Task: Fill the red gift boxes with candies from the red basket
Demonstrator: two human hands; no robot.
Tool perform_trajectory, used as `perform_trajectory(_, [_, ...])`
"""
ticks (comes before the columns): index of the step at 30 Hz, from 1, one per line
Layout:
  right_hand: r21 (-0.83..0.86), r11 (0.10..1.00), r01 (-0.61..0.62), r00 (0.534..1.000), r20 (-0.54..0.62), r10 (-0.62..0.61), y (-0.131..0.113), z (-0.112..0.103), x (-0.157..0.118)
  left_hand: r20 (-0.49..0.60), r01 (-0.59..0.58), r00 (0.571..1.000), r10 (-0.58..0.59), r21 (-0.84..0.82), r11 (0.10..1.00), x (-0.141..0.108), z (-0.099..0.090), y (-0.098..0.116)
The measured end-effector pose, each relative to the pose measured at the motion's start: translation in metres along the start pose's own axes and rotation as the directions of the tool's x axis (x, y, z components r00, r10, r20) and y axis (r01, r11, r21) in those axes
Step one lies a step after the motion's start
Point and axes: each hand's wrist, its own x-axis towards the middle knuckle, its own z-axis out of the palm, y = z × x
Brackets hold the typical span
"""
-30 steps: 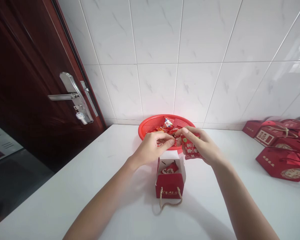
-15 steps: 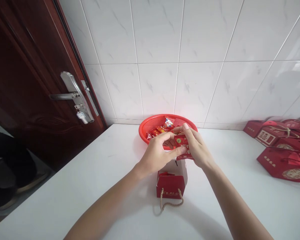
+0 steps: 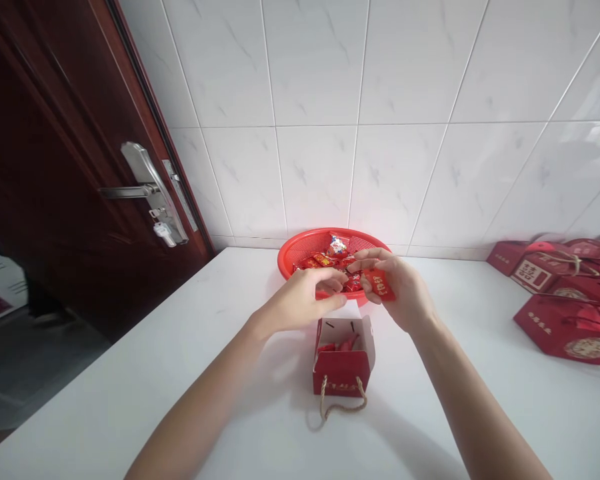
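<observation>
My right hand (image 3: 400, 283) holds a small red wrapped sweet (image 3: 379, 285) with gold characters, above and behind the gift box. Facing it, my left hand (image 3: 313, 293) has thumb and fingers apart, with nothing visible between them. Just below both hands stands an open red gift box (image 3: 341, 373), white inside, with a twisted rope handle hanging at its front. Red packets (image 3: 339, 345) lie inside it. Behind the hands is a red plastic basket (image 3: 286, 257) of wrapped sweets (image 3: 337, 245), partly hidden by my fingers.
Several closed red gift boxes (image 3: 563, 327) are grouped at the right of the white table (image 3: 220, 400). A tiled wall (image 3: 315, 167) runs along the back. To the left is a dark wooden door (image 3: 55, 153) with a metal handle (image 3: 130, 193) and keys (image 3: 164, 233).
The white-lettered red packet has left my hands; my right hand now shows a gold-lettered sweet. My hands have parted, uncovering more of the box. Someone's dark-clothed legs at the left are gone.
</observation>
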Motion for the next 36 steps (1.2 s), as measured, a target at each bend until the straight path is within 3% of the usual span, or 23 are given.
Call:
perform_trajectory(5, [0.009, 1.000, -0.007, 1.000, -0.003, 0.007, 0.001, 0.008, -0.004, -0.244, -0.221, 0.946, 0.214, 0.002, 0.975, 0.000, 0.017, 0.008])
perform_trajectory(10, [-0.112, 0.990, -0.089, 0.996, 0.016, 0.091, 0.006, 0.018, -0.013, -0.244, -0.294, 0.926, 0.290, 0.019, 0.956, 0.001, 0.031, 0.009])
perform_trajectory(13, [-0.174, 0.984, -0.038, 0.989, 0.136, 0.062, 0.004, 0.017, -0.014, -0.246, -0.308, 0.923, 0.295, -0.014, 0.951, 0.001, 0.029, 0.009])
perform_trajectory(18, [-0.373, 0.926, 0.060, 0.964, 0.263, 0.043, -0.009, 0.004, -0.014, -0.377, -0.205, 0.902, 0.211, 0.056, 0.977, 0.002, 0.014, 0.008])
perform_trajectory(23, [-0.558, 0.810, 0.179, 0.952, 0.307, 0.001, -0.016, -0.009, -0.013, -0.287, -0.105, 0.950, 0.125, 0.083, 0.991, 0.001, -0.001, 0.004])
perform_trajectory(27, [-0.716, 0.650, 0.252, 0.929, 0.368, 0.045, -0.013, -0.014, -0.012, -0.162, 0.100, 0.985, -0.061, 0.242, 0.965, -0.004, -0.007, 0.003])
perform_trajectory(30, [-0.773, 0.574, 0.270, 0.938, 0.346, 0.025, -0.010, -0.015, -0.011, -0.009, 0.177, 0.982, -0.188, 0.384, 0.906, -0.005, -0.007, 0.002])
perform_trajectory(33, [-0.803, 0.536, 0.261, 0.952, 0.307, -0.004, -0.011, -0.017, -0.012, 0.109, 0.166, 0.965, -0.237, 0.446, 0.880, -0.006, -0.005, 0.001])
perform_trajectory(36, [-0.834, 0.509, 0.213, 0.957, 0.284, 0.065, -0.015, -0.020, -0.013, 0.213, 0.132, 0.943, -0.256, 0.466, 0.875, -0.006, -0.006, 0.003])
